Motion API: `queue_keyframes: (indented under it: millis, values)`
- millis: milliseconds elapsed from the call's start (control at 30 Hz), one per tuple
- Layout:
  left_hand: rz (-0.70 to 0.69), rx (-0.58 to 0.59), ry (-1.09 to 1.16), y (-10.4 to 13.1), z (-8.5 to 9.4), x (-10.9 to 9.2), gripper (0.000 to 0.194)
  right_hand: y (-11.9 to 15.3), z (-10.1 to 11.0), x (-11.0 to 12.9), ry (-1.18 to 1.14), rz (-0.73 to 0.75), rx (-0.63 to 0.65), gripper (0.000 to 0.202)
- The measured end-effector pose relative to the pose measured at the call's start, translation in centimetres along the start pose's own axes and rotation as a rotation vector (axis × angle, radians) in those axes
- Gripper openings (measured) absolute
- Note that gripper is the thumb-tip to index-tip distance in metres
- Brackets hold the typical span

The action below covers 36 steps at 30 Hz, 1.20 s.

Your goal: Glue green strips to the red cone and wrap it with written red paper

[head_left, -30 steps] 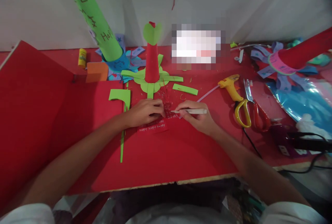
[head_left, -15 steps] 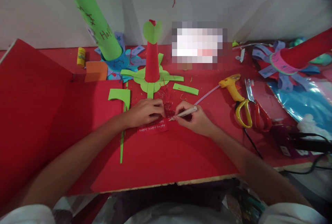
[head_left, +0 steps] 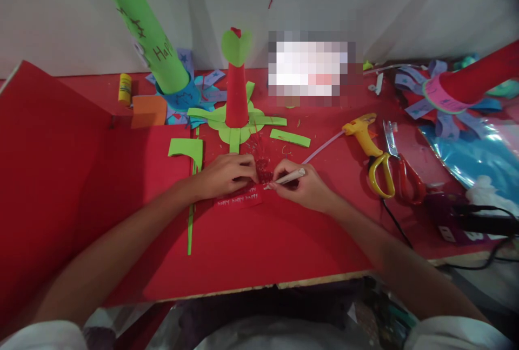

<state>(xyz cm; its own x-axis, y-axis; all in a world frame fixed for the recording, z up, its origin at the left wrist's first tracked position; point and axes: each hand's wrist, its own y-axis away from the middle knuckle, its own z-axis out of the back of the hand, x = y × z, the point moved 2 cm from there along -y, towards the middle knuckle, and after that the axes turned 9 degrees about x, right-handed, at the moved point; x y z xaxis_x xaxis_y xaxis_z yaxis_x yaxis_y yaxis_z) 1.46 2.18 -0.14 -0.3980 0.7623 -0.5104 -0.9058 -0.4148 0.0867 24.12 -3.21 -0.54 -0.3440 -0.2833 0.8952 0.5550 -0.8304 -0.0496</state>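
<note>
My right hand (head_left: pixel 302 187) is closed around a white marker pen (head_left: pixel 292 176). Its tip points down-left, at the right end of a small red paper strip (head_left: pixel 239 199) with rows of white handwriting, the word "happy" repeated. My left hand (head_left: pixel 229 174) lies over the strip's upper left part, fingers bent together and pressing it against the red surface, so part of the writing is hidden. Just behind both hands is a patch of fine red shreds (head_left: pixel 263 166). A red paper cone (head_left: pixel 237 96) on a green petal-shaped base (head_left: pixel 217 117) stands beyond them.
Green paper offcuts (head_left: pixel 184 147) lie left of my left arm. To the right are a yellow glue gun (head_left: pixel 362 132) with a glue stick and open scissors (head_left: pixel 391 163). A tall green tube (head_left: pixel 150 41), a glue bottle (head_left: pixel 125 89) and a red tube (head_left: pixel 482 77) stand farther back.
My right hand and the pen have shifted very slightly at the strip's right end. My left hand stays in place; the whole view has moved a little.
</note>
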Motion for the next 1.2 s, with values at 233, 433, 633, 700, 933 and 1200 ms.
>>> queue_keyframes:
  millis: [233, 433, 633, 700, 933, 1200]
  values:
    - [-0.014, -0.015, -0.014, 0.11, 0.20, -0.06, 0.023, -0.06, 0.06, 0.13, 0.030, 0.005, -0.021, 0.015]
    - [-0.015, -0.004, -0.005, 0.10, 0.18, -0.06, 0.023, -0.12, 0.06, 0.04, 0.038, 0.006, -0.048, 0.015]
    - [-0.009, 0.002, -0.012, 0.10, 0.23, -0.17, 0.022, -0.02, 0.05, 0.01, 0.019, -0.004, -0.011, 0.014]
    - [-0.005, -0.004, -0.014, 0.12, 0.22, -0.12, 0.022, 0.04, 0.03, -0.01, 0.001, -0.009, 0.009, 0.013]
    - [-0.003, 0.005, 0.004, 0.07, 0.16, -0.10, 0.023, 0.01, 0.11, 0.11, 0.010, -0.016, -0.015, 0.013]
    - [0.002, 0.012, 0.010, 0.10, 0.24, -0.15, 0.024, 0.06, 0.06, 0.21, 0.028, -0.013, -0.016, 0.014]
